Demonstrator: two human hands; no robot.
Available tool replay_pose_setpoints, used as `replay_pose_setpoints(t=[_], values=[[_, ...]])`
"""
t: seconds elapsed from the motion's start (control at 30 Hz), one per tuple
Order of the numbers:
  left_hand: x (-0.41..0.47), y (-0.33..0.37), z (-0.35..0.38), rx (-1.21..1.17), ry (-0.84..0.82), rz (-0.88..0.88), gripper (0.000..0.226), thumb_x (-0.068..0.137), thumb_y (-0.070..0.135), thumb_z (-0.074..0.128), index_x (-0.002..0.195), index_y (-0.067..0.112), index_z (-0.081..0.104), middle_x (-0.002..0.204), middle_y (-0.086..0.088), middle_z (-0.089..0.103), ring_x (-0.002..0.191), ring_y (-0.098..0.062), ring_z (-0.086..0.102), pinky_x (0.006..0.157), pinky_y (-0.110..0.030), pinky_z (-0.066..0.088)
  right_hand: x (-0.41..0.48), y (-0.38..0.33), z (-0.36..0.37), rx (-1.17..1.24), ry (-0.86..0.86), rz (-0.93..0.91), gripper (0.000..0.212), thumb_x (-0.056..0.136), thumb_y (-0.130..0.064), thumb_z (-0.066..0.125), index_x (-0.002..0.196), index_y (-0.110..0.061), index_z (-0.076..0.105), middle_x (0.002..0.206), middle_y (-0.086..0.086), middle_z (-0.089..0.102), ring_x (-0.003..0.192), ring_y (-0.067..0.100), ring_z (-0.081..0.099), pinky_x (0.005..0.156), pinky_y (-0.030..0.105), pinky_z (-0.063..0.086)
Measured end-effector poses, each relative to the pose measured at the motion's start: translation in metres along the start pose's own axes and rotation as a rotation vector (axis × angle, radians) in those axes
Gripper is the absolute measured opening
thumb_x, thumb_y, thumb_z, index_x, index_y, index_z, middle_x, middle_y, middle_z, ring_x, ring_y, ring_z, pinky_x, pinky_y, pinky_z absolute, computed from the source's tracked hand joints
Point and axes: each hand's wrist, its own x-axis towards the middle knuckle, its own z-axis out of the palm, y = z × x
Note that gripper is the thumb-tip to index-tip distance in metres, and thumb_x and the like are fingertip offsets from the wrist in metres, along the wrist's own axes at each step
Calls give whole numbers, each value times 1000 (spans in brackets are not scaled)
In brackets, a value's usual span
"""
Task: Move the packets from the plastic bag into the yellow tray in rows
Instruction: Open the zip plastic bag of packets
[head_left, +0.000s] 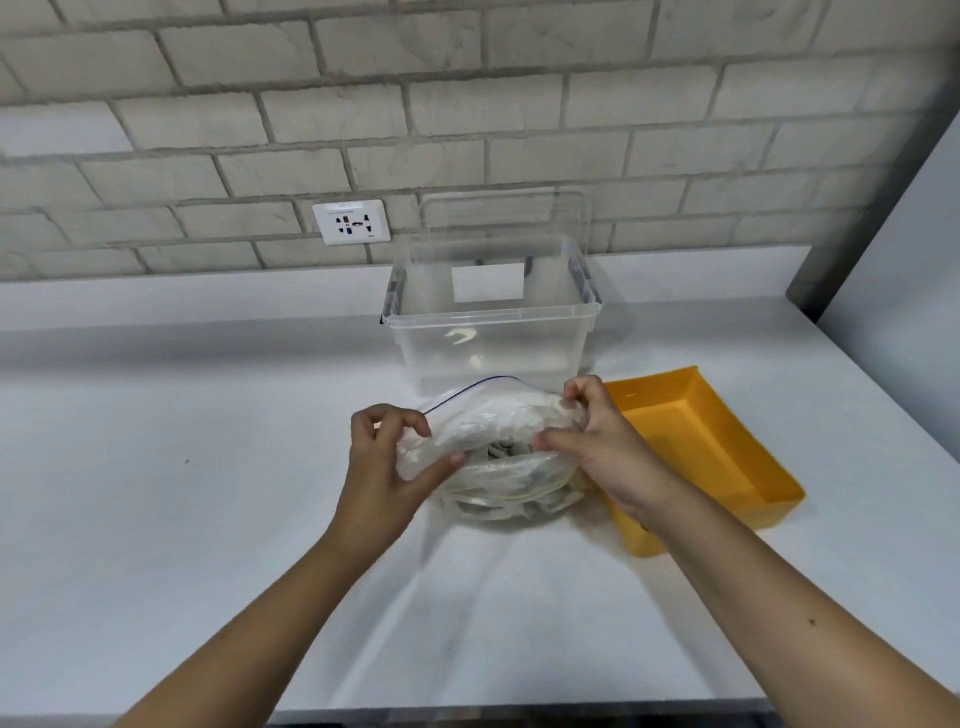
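while the left hand (387, 457) and right hand (597, 441) each pinch the mouth of the plastic bag (498, 421) with curled fingers (410, 418), it sits on the bench (182, 467) just beside the yellow tray (691, 457) (nothing in it yet), packets (506, 449) bunched inside; an uneven pull on the slack film could tip it, spilling packets across the bench or tearing the seam.

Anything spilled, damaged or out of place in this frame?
Nothing spilled or damaged. The left hand and right hand pinch the plastic bag; the yellow tray sits empty, skewed to the table edge.
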Motion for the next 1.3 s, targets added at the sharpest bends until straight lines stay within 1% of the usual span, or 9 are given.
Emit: replay_pose_setpoints(t=[0.17, 0.37, 0.57, 0.73, 0.83, 0.93, 1.03, 1.17, 1.3], values=[[6, 2, 0, -159, 78, -177, 29, 80, 21, 81, 80, 21, 52, 70, -1, 62, 62, -9, 54, 58, -18, 38, -5, -3, -2, -373, 128, -162, 21, 81, -35, 76, 92, -24, 63, 108, 0, 58, 98, 11, 55, 77, 15, 44], [6, 6, 5, -982, -166, -658, 28, 77, 17, 72, 101, 14, 59, 92, -11, 74, 75, -22, 71, 64, -30, 59, -9, 3, -5, -567, 246, -184, 14, 80, -47, 72, 77, -34, 75, 87, -7, 64, 95, 18, 56, 83, 33, 45], [-6, 7, 32, -1410, -167, -787, 39, 98, 38, 52, 112, 5, 67, 107, -13, 71, 97, -26, 70, 84, -40, 60, -19, 2, 12, 49, 80, 183, 25, 99, -28, 55, 83, -16, 71, 78, -2, 67, 57, 8, 57, 52, 23, 46], [-7, -11, 34, -1286, -167, -865, 61, 93, 51, 51, 127, 1, 61, 125, -23, 65, 108, -32, 67, 96, -44, 54, -16, -6, 7, 572, 25, 567, 20, 99, -26, 53, 94, -10, 63, 83, 9, 69, 74, 20, 68, 57, 30, 59], [2, -19, 23, -1104, -29, -791, 51, 87, 46, 67, 125, 12, 61, 120, -19, 67, 102, -31, 68, 90, -42, 56, -15, -5, 14, 680, 28, 659, 25, 97, -28, 53, 92, -5, 64, 75, 8, 68, 67, 18, 69, 61, 32, 61], [-3, -12, 19, -576, 170, -695, 15, 93, 41, 65, 104, 31, 63, 109, -6, 67, 85, -18, 65, 79, -33, 52, -15, -4, 21, 717, 89, 661, 28, 99, -27, 50, 82, -7, 59, 52, 3, 58, 44, 13, 60, 61, 29, 59], [-20, -3, 21, -221, 286, -616, 27, 89, 52, 63, 104, 31, 55, 120, -4, 53, 102, -21, 60, 88, -38, 51, -18, -6, 16, 694, 83, 517, 31, 101, -29, 49, 80, -9, 60, 47, 0, 59, 40, 10, 59, 62, 30, 55], [-47, 23, 35, -660, 288, -923, 56, 86, 60, 63, 112, 14, 42, 104, -9, 54, 86, -27, 60, 70, -38, 55, -18, -3, 17, 556, -3, 333, 36, 97, -34, 56, 122, -8, 61, 114, 15, 70, 103, 27, 69, 88, 40, 56], [-53, 38, 47, -1003, 231, -925, 43, 100, 42, 50, 121, 5, 59, 93, -10, 70, 70, -19, 69, 60, -31, 60, -24, 5, 26, 459, 42, 246, 35, 96, -32, 58, 117, -5, 65, 113, 19, 70, 102, 28, 69, 86, 40, 57]])
